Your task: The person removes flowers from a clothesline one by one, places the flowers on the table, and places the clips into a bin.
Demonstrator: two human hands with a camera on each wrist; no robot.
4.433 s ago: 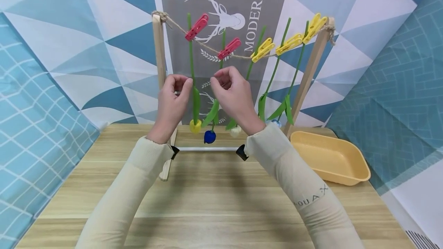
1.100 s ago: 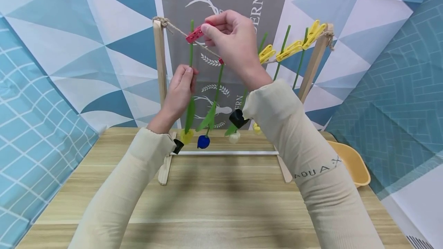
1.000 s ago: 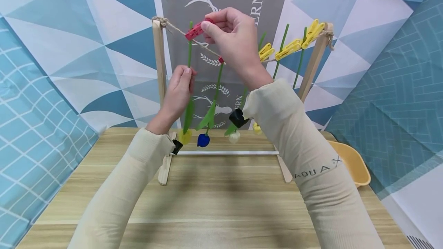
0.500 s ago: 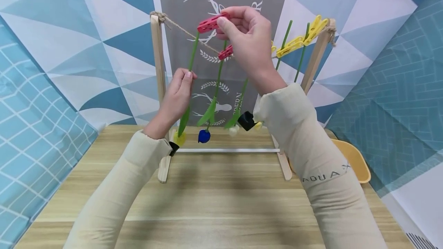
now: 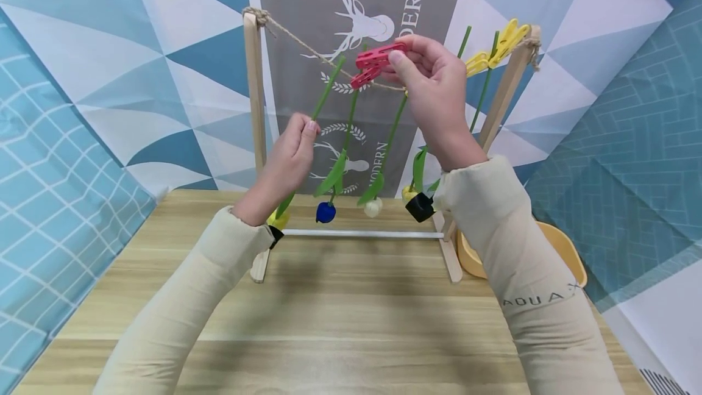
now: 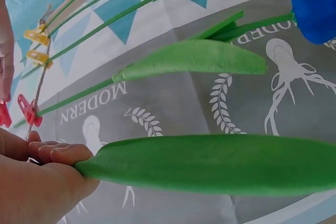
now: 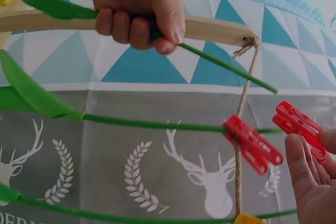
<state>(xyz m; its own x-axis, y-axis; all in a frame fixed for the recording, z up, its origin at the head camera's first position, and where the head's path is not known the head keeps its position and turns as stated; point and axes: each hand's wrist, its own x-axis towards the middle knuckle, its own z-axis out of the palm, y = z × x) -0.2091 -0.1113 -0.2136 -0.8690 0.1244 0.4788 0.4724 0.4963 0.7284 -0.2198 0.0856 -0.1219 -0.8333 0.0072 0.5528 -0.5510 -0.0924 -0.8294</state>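
Observation:
My left hand (image 5: pixel 287 157) grips the green stem (image 5: pixel 331 85) of a yellow artificial tulip, whose head hangs low beside the left wrist. The stem's cut end points up, free of any clip, near the twine (image 5: pixel 304 44). My right hand (image 5: pixel 439 96) pinches a red clothespin (image 5: pixel 378 55) between thumb and fingers, off the twine. In the right wrist view this clothespin (image 7: pixel 299 124) is apart from the stem end. A second red clothespin (image 5: pixel 363 79) clamps a blue tulip (image 5: pixel 326 213) upside down on the twine. The left wrist view shows the held tulip's broad leaf (image 6: pixel 220 163).
A white tulip (image 5: pixel 373 207) and others hang to the right, with yellow clothespins (image 5: pixel 509 42) at that end. The twine runs between two wooden posts (image 5: pixel 255 90) joined by a white bar (image 5: pixel 356 234). A yellow-orange tray (image 5: pixel 559 245) stands at right on the wooden table (image 5: pixel 351 334).
Both hands first hovered apart from the flowers. The left then took the yellow tulip's stem, and the right took its red clothespin off the twine and moved it right, away from the stem.

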